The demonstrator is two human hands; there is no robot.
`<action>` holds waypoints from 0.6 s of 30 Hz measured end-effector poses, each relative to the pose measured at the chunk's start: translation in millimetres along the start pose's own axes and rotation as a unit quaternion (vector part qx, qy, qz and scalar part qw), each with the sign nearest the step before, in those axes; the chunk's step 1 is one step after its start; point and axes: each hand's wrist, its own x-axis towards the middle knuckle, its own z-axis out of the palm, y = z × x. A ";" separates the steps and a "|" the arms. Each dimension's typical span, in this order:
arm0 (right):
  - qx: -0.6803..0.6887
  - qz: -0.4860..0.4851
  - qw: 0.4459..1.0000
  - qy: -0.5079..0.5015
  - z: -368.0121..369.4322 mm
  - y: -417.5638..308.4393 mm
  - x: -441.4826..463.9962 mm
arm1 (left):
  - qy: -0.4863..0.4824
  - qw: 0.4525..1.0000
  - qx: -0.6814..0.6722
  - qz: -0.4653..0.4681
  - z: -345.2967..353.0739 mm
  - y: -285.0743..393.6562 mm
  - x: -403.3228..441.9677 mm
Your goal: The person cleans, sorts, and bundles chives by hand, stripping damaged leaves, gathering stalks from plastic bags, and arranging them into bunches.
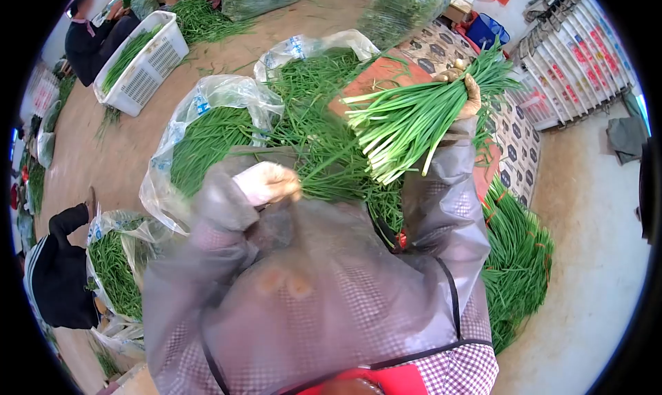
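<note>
The right hand (470, 98) squeezes one green bunch (414, 116). I cannot tell the blurry left hand's (267, 183) grip. Two bags (160, 178) ahead and one white basket (153, 65) hold greens (212, 141).

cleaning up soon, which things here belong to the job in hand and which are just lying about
Likely part of the job:
- green bunch in the right hand's grip
- loose greens near the left hand
- open clear bag of greens
- banded bundles

Apparently just lying about:
- blue basket
- grey cloth
</note>
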 end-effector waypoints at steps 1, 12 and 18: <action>-0.019 -0.009 1.000 0.004 -2.6 -4.1 -0.3 | -0.028 0.992 0.104 -0.063 -16.5 -17.1 -3.1; 0.037 0.028 0.999 -0.002 32.5 33.2 -5.0 | 0.080 0.978 -0.155 0.111 36.5 33.1 81.0; 0.050 0.011 0.998 -0.032 -0.6 -17.1 -9.9 | 0.043 0.952 -0.292 0.082 37.5 0.2 34.1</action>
